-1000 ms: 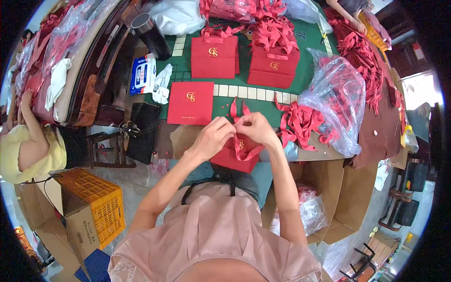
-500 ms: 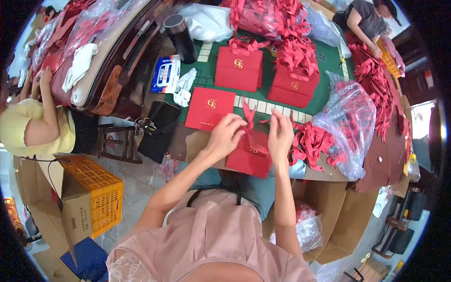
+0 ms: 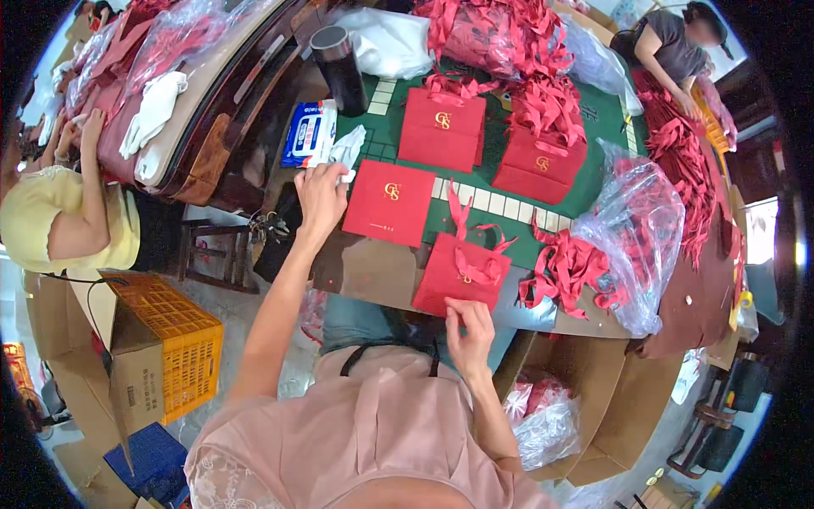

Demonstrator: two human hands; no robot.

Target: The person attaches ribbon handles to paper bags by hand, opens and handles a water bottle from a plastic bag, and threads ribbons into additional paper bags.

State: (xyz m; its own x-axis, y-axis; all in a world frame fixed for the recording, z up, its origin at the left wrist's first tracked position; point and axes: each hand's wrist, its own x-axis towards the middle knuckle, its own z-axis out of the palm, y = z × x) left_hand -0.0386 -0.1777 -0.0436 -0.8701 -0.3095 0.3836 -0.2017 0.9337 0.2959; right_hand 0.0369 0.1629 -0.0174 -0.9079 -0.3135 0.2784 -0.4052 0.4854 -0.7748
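Beside a blue-and-white wipes pack (image 3: 308, 134), my left hand (image 3: 320, 202) curls its fingers over the lower end of a crumpled white wipe (image 3: 348, 144). A bit of white shows at its fingertips. At the table's near edge lies a small red gift bag (image 3: 458, 276) with red ribbon handles (image 3: 459, 212) loose above it. My right hand (image 3: 469, 332) is at the bag's lower edge, fingers bent and pinched together; whatever they may hold is hidden. Left of that bag, a flat red square piece (image 3: 389, 204) with a gold emblem lies on the table.
Two red bags (image 3: 442, 131) (image 3: 541, 161) stand farther back on the green mat. Loose red ribbons (image 3: 566, 267) and a clear plastic bag (image 3: 636, 246) lie to the right. A black tumbler (image 3: 337, 72) stands back left. An orange crate (image 3: 182, 348) is on the floor; co-workers sit left and far right.
My left hand has left the small bag's ribbon and moved left to the white wipe. My right hand has come down from beside the ribbon to the bag's lower edge.
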